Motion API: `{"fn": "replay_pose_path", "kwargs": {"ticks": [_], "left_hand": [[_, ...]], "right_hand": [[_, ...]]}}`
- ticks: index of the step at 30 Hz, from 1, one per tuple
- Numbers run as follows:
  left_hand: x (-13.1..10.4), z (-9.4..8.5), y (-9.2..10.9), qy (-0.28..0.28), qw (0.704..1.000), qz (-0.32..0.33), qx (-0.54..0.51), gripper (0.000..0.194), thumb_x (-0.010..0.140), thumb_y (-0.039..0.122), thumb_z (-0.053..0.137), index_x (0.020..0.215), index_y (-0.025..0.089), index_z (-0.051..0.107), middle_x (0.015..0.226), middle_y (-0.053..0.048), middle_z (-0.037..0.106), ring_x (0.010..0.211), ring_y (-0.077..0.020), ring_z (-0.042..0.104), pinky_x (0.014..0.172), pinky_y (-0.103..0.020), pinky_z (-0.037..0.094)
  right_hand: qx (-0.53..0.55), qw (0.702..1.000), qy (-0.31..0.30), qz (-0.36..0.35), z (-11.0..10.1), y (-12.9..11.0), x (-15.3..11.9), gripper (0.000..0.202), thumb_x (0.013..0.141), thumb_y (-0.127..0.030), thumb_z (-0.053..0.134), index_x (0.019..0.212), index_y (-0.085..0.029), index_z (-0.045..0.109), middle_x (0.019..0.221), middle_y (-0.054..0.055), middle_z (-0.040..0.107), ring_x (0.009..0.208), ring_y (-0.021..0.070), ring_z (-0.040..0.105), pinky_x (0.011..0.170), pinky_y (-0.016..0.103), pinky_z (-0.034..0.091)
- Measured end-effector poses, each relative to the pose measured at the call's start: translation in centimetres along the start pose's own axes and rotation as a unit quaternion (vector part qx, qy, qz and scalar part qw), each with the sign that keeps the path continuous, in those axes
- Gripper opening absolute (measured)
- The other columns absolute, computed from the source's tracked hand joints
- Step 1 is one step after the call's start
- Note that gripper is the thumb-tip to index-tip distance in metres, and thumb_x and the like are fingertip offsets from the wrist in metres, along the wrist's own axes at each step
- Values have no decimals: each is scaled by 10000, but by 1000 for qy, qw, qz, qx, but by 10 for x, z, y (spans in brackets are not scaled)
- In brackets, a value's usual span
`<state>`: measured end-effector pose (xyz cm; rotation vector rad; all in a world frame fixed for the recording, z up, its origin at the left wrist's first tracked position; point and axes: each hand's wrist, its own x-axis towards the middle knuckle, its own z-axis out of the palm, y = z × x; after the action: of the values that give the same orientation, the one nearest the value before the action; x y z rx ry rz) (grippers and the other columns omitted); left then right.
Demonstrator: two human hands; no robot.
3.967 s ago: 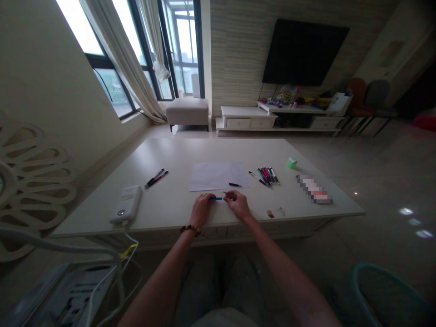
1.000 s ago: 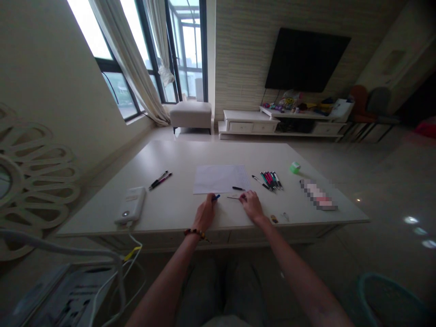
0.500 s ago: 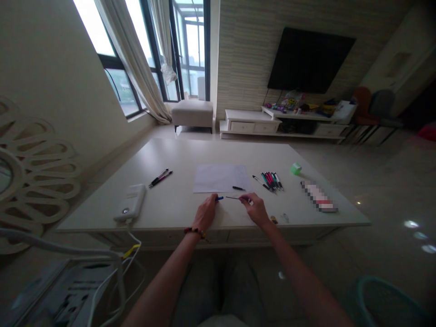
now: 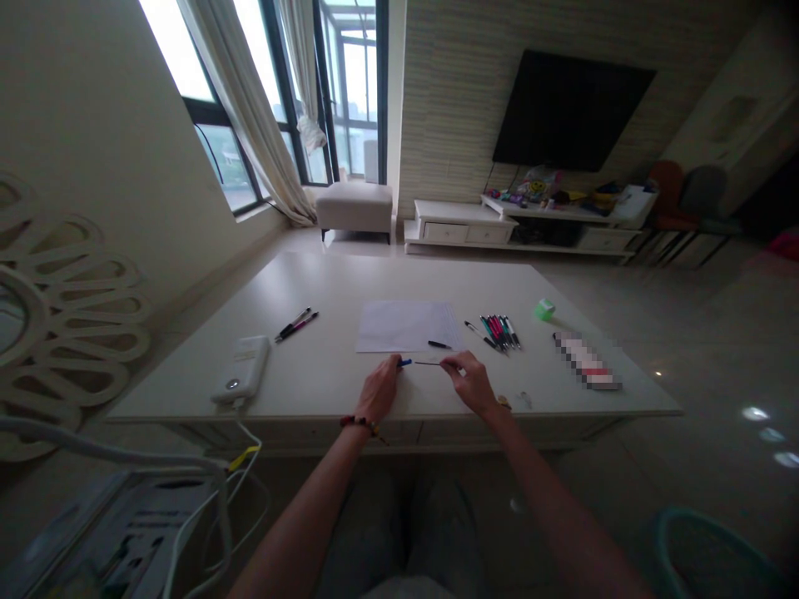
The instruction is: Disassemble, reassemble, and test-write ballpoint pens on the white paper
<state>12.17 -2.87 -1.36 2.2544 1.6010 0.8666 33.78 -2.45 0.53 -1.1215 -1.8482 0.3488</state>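
My left hand (image 4: 379, 388) is closed on a blue pen part (image 4: 405, 363) above the white table's front half. Facing it, my right hand (image 4: 469, 381) pinches a thin dark refill (image 4: 428, 363), whose tip points left at the blue part with a small gap between them. Just beyond my hands lies a sheet of white paper (image 4: 399, 324), and a black pen part (image 4: 439, 344) rests on its lower right edge. To the right of the paper is a group of several pens (image 4: 498, 331). Two pens (image 4: 296, 324) lie at the left.
A white power bank (image 4: 248, 370) with a cable is at the table's (image 4: 325, 391) left front. At the right are a green cube-like object (image 4: 544, 309) and a blurred-out packet (image 4: 585, 361). Small items lie near the front edge beside my right wrist.
Both hands hold the same things in nearly the same places. The whole view has shifted slightly.
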Motion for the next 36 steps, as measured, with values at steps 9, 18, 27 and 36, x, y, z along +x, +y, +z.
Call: {"fn": "replay_pose_path", "kwargs": {"ticks": [9,18,27,36], "left_hand": [[1,-1,1,3,996,55,69,294,833,64,340,1067,213,438,980,-48,554,911,-181,492,801,-314,398],[-3,-5,9,-10,988,90,125,386,793,27,347,1122,209,434,992,-57,504,904,-190,448,831,-344,374],[0,-4,9,17,983,71,171,225,922,293,302,1048,231,478,877,-35,519,796,-167,461,730,-301,335],[1,-3,10,21,984,59,165,258,935,285,249,1031,217,478,870,-36,531,784,-158,466,729,-292,335]], "right_hand": [[-59,994,-61,-75,-4,-5,19,100,817,-192,560,813,-198,660,762,61,627,804,204,527,730,340,438],[-55,992,-84,-79,-5,-11,27,94,801,-160,579,806,-195,666,762,57,635,813,194,534,727,321,440],[56,995,-84,-6,22,-5,26,189,778,-245,609,958,-226,665,812,30,655,745,156,565,671,279,440],[-43,995,-46,77,34,62,15,207,716,-263,653,917,-232,691,827,43,575,774,163,547,727,288,435]]}}
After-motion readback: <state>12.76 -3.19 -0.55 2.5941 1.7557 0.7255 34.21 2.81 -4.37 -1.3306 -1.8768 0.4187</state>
